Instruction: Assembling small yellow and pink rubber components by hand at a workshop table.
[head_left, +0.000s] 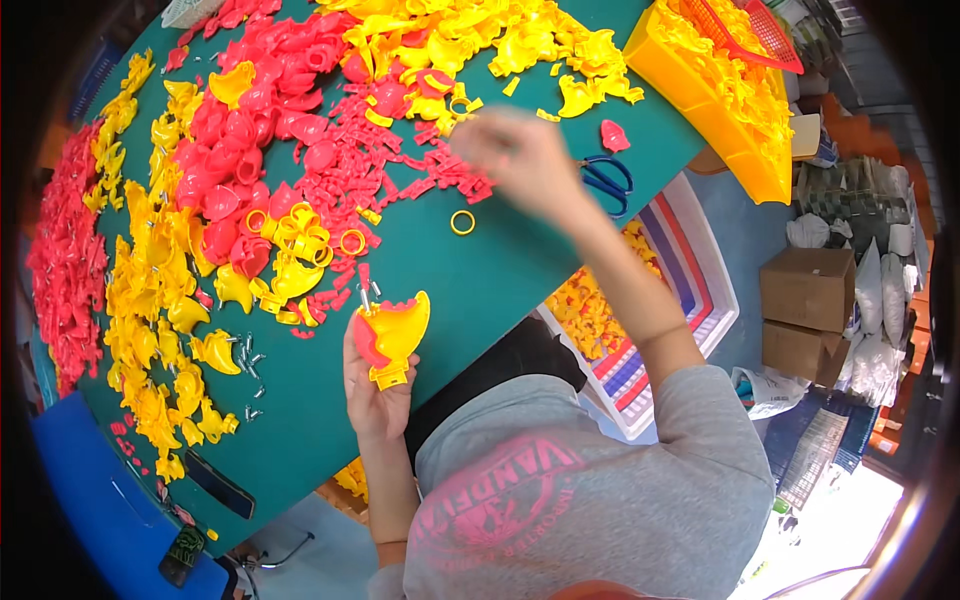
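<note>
My left hand [375, 390] is closed around a curved yellow plastic shell [402, 328] with a red piece [371, 340] set along its side. Small metal pins [370, 291] show at the top of this part. Over the far side of the table, my right hand [512, 160] is smeared by motion, so its fingers cannot be read. Close by it lie a pile of small red plastic pieces [345, 170] and a loose yellow ring [462, 222]. More yellow rings [300, 235] are heaped to the left, beside large red shells [235, 130].
Yellow shells [150, 300] cover the green table's [440, 265] left side. Blue-handled scissors [606, 184] lie at its right edge, near a heaped yellow bin [735, 140]. Below stands a striped basket [690, 270] of parts. A dark phone [220, 484] rests at the near left.
</note>
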